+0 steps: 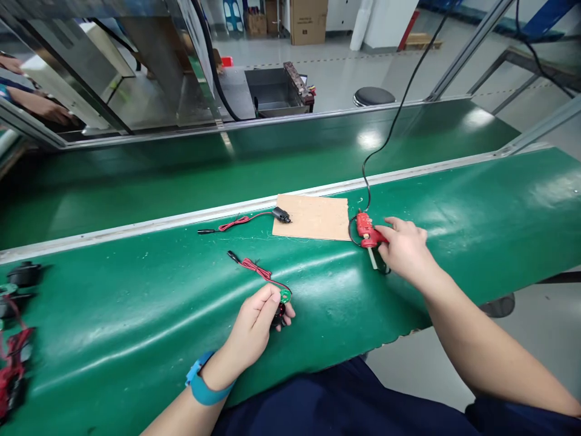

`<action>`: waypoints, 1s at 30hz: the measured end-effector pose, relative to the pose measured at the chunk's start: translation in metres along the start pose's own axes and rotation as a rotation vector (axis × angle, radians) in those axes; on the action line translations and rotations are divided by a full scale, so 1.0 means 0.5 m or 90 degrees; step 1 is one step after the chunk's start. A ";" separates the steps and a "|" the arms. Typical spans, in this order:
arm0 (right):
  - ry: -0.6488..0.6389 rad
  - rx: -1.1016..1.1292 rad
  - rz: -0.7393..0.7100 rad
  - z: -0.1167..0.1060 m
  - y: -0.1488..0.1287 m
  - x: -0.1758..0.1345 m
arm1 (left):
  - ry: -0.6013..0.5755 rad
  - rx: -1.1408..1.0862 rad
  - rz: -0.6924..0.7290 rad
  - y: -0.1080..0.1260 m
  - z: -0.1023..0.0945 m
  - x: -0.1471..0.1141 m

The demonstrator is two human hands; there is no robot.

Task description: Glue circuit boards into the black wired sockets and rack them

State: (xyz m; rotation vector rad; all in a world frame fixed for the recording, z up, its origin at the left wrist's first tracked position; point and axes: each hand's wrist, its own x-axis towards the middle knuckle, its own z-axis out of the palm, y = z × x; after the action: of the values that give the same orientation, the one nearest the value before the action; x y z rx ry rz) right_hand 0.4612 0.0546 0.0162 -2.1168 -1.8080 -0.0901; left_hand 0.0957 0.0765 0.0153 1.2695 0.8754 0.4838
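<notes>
My left hand (pixel 261 321), with a blue band at its wrist, is closed around a small black part (pixel 278 316) with a round green circuit board (pixel 285 295) at its top. Red and black wires (pixel 256 267) run from the board to a black plug (pixel 233 257) on the green mat. Off to the right, my right hand (pixel 406 248) has its fingers closed at the handle of a red hot glue gun (pixel 365 230). A pale glue stick (pixel 373 258) juts from the gun toward me. The fingers partly hide the handle.
A brown board (pixel 313 218) lies ahead, with a wired black part (pixel 281 214) on its left edge. Several black parts and red wires (pixel 16 357) are at far left. The gun's black cord (pixel 399 109) rises overhead. Another person's hand (pixel 49 110) shows at upper left.
</notes>
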 end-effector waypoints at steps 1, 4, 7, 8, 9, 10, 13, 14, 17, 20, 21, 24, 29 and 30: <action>0.013 0.023 -0.016 -0.011 -0.024 -0.001 | -0.003 -0.015 -0.006 0.003 -0.001 -0.010; -0.054 0.264 -0.183 -0.038 -0.137 -0.015 | -0.011 -0.051 -0.014 0.012 -0.003 -0.042; -0.299 0.530 -0.361 -0.037 -0.254 -0.031 | -0.015 -0.060 -0.006 0.019 -0.002 -0.073; -0.358 0.578 -0.396 -0.031 -0.283 -0.035 | -0.015 -0.058 -0.005 0.021 -0.001 -0.083; -0.398 0.608 -0.416 -0.023 -0.306 -0.037 | -0.014 -0.055 -0.004 0.022 -0.001 -0.092; -0.423 0.625 -0.425 -0.014 -0.323 -0.039 | -0.012 -0.050 -0.003 0.023 -0.001 -0.101; -0.439 0.654 -0.449 0.010 -0.344 -0.038 | -0.003 -0.030 0.001 0.021 -0.002 -0.125; -0.431 0.663 -0.461 0.015 -0.346 -0.037 | -0.002 -0.021 0.002 0.020 -0.003 -0.132; -0.403 0.662 -0.480 0.016 -0.345 -0.038 | 0.005 0.005 0.011 0.013 -0.003 -0.146; -0.360 0.597 -0.507 0.002 -0.341 -0.047 | 0.010 0.012 0.031 0.005 -0.001 -0.152; -0.340 0.563 -0.529 -0.004 -0.340 -0.052 | 0.014 0.013 0.036 0.002 0.000 -0.153; -0.258 0.446 -0.592 -0.017 -0.341 -0.071 | 0.053 0.043 0.025 -0.007 0.002 -0.156; -0.097 0.265 -0.648 -0.022 -0.349 -0.101 | 0.079 0.095 -0.010 -0.024 0.004 -0.167; -0.081 0.245 -0.659 -0.022 -0.350 -0.105 | 0.074 0.099 -0.009 -0.026 0.005 -0.170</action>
State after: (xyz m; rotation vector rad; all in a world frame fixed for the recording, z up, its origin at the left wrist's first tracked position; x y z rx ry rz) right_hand 0.2845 0.0226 0.0514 -0.7992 -2.5454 0.1323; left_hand 0.0448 0.0085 0.0281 1.3859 1.0358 0.4897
